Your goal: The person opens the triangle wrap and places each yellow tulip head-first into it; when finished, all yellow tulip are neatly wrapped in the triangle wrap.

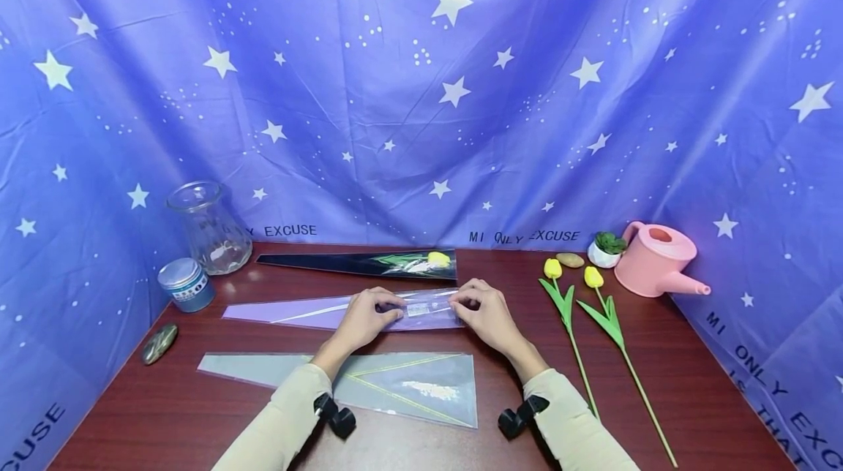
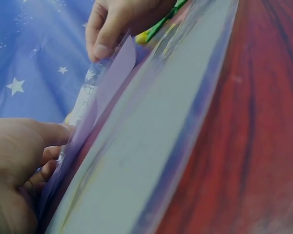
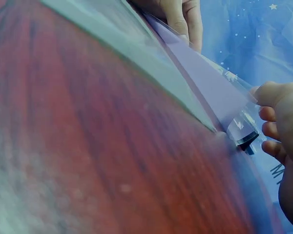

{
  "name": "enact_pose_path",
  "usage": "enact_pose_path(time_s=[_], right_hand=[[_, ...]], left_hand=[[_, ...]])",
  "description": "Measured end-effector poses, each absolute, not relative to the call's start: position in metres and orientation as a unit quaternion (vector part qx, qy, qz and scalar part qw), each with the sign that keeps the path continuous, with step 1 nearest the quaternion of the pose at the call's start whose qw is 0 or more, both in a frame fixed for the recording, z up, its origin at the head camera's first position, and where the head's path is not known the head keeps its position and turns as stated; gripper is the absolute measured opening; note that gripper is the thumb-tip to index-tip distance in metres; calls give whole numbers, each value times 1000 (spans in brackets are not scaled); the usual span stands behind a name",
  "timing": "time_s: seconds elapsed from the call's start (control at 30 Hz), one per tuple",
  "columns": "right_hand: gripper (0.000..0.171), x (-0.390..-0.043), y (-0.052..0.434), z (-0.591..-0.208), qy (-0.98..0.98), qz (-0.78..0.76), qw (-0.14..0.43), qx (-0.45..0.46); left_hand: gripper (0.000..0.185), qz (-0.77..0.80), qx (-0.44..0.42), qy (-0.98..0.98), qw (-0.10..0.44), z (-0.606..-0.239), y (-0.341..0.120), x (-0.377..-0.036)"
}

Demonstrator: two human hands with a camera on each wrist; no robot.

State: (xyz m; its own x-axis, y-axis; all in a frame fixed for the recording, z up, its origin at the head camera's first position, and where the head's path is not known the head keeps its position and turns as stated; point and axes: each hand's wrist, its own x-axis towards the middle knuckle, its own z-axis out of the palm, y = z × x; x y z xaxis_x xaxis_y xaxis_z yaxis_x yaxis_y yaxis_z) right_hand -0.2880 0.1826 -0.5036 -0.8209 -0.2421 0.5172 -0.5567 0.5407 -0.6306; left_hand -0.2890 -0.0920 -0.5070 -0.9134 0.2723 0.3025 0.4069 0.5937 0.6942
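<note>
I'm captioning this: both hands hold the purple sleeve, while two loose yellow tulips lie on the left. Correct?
One slip: the head view shows the loose tulips on the right, not the left. The left hand and right hand do hold the purple sleeve.

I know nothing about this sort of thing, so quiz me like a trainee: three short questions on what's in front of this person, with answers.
1. What do the left hand and the right hand both hold?
A) the grey sleeve
B) the purple sleeve
C) the glass vase

2. True or false: the pink watering can stands beside a small potted plant.

3. How many loose yellow tulips lie on the right side of the table?

Key: 1. B; 2. True; 3. Two.
</note>
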Motion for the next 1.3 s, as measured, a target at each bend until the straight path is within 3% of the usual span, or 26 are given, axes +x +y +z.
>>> enact_pose_path(time_s=[0.3, 0.57, 0.9, 1.3], right_hand=[[12, -275, 192, -481, -828, 487, 173, 217], [18, -243, 263, -458, -843, 480, 192, 148], [30, -194, 334, -471, -839, 513, 175, 54], [37, -180, 353, -494, -848, 514, 130, 1]], left_hand=[[11, -445, -160, -877, 86, -509, -94, -288], [10, -460, -161, -869, 85, -509, -92, -288], [11, -472, -166, -862, 81, -506, -91, -289], [13, -485, -157, -857, 71, -509, -95, -289]])
